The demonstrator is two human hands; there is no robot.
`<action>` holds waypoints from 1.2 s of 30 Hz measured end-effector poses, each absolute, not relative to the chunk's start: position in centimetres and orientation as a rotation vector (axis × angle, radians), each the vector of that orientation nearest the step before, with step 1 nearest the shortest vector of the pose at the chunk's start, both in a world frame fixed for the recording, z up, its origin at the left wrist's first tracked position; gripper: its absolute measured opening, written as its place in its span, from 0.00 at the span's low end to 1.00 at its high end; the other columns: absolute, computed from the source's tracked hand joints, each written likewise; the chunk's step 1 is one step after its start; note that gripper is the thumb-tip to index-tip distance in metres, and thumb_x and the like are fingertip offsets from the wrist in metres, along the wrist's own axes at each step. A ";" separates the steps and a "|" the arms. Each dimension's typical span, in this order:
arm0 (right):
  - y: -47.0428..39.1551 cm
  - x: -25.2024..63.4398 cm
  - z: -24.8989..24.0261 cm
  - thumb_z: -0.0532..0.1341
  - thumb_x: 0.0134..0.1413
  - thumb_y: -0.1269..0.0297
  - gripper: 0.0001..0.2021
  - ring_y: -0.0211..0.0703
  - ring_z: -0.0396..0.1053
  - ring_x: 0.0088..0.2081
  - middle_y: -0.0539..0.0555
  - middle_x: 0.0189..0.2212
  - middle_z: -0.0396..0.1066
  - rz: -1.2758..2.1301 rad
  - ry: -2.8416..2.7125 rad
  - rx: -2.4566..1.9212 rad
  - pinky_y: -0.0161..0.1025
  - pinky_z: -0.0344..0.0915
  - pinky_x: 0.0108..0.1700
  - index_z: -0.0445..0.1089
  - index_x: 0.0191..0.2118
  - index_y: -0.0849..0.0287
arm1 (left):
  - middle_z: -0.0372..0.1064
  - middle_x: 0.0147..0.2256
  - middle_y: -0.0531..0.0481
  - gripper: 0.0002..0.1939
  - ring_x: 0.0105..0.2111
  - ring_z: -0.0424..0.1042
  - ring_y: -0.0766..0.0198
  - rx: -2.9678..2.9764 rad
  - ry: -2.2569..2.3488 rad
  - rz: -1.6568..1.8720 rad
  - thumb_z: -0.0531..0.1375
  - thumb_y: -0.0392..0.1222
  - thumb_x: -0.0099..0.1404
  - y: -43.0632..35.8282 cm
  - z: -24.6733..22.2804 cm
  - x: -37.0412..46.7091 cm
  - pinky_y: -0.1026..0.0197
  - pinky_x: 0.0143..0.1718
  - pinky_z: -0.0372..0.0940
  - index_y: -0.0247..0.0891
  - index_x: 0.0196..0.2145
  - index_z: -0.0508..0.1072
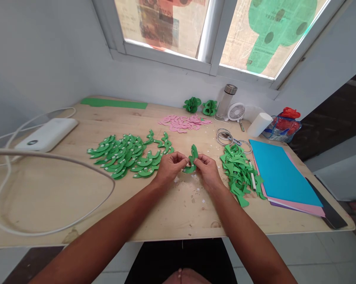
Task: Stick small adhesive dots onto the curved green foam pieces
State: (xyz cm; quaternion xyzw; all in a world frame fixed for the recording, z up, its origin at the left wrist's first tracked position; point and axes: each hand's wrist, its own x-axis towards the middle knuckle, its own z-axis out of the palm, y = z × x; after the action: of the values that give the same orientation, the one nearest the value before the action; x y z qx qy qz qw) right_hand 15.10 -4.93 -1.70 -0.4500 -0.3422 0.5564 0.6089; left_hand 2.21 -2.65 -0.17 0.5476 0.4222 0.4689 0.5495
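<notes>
Between my two hands, just above the middle of the table, is a curved green foam-like cutout [190, 169]. My left hand [172, 165] pinches its left side between thumb and finger. On the other side, my right hand [207, 167] grips its right edge with thumb and forefinger. Left of my hands lies a heap of similar green curved cutouts [126, 152], many with small pale squares at their ends. Tiny white bits are scattered on the wood below my fingers.
Right of my hands are green scraps [237, 171], a white marker [252, 177], scissors [241, 142], tape rolls [224, 136] and blue sheets [280, 171]. Pink cutouts [182, 123], a glass bottle [225, 102] and a small fan [236, 112] stand behind. A white cable [77, 157] loops at left.
</notes>
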 end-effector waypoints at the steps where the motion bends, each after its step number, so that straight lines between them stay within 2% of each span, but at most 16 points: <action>1: -4.9 15.1 -1.7 0.68 0.38 0.61 0.09 0.33 0.65 0.23 0.49 0.22 0.71 1.285 -0.794 -1.039 0.32 0.60 0.28 0.72 0.26 0.60 | 0.62 0.15 0.56 0.09 0.17 0.59 0.71 1.293 0.999 1.109 0.64 0.42 0.49 -2.7 -0.2 2.2 0.68 0.19 0.55 0.35 0.20 0.69; 10: -4.9 15.2 -1.6 0.68 0.37 0.62 0.08 0.33 0.64 0.23 0.48 0.22 0.71 1.280 -0.815 -1.049 0.32 0.59 0.28 0.72 0.25 0.60 | 0.61 0.15 0.57 0.11 0.16 0.58 0.71 1.315 1.014 1.093 0.65 0.45 0.48 -2.6 -0.2 2.1 0.67 0.18 0.53 0.36 0.20 0.70; 16: -4.9 15.3 -1.7 0.68 0.37 0.62 0.08 0.33 0.64 0.23 0.48 0.22 0.71 1.295 -0.834 -1.040 0.32 0.59 0.27 0.73 0.27 0.60 | 0.61 0.14 0.57 0.08 0.16 0.58 0.71 1.303 0.999 1.085 0.63 0.42 0.50 -2.6 -0.3 2.0 0.67 0.20 0.54 0.36 0.20 0.70; 21: -4.9 15.5 -1.8 0.69 0.38 0.62 0.09 0.33 0.64 0.23 0.49 0.23 0.72 1.324 -0.830 -1.005 0.32 0.61 0.29 0.74 0.28 0.59 | 0.66 0.17 0.55 0.08 0.18 0.61 0.70 1.265 0.966 1.081 0.65 0.42 0.48 -2.5 -0.3 2.0 0.67 0.20 0.56 0.36 0.21 0.70; 25: -5.0 15.6 -1.7 0.69 0.38 0.61 0.10 0.34 0.65 0.24 0.49 0.24 0.72 1.353 -0.830 -1.010 0.33 0.61 0.29 0.74 0.28 0.59 | 0.70 0.21 0.53 0.08 0.19 0.65 0.68 1.210 0.918 1.051 0.65 0.41 0.47 -2.2 -0.5 1.8 0.66 0.20 0.58 0.35 0.26 0.72; 36: -5.0 15.5 -1.7 0.69 0.37 0.62 0.10 0.35 0.67 0.24 0.49 0.21 0.72 1.408 -0.841 -0.990 0.33 0.61 0.30 0.74 0.28 0.60 | 0.70 0.20 0.53 0.09 0.18 0.63 0.70 1.237 0.860 0.899 0.65 0.42 0.46 -1.4 -0.1 0.9 0.66 0.21 0.59 0.34 0.24 0.72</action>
State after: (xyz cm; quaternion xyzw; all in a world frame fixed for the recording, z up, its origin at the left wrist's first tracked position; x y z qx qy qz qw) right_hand 15.53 -4.99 -1.73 -0.4228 -0.3590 0.6012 0.5753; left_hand 0.94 -1.39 -0.11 0.5423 0.3768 0.3940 0.6393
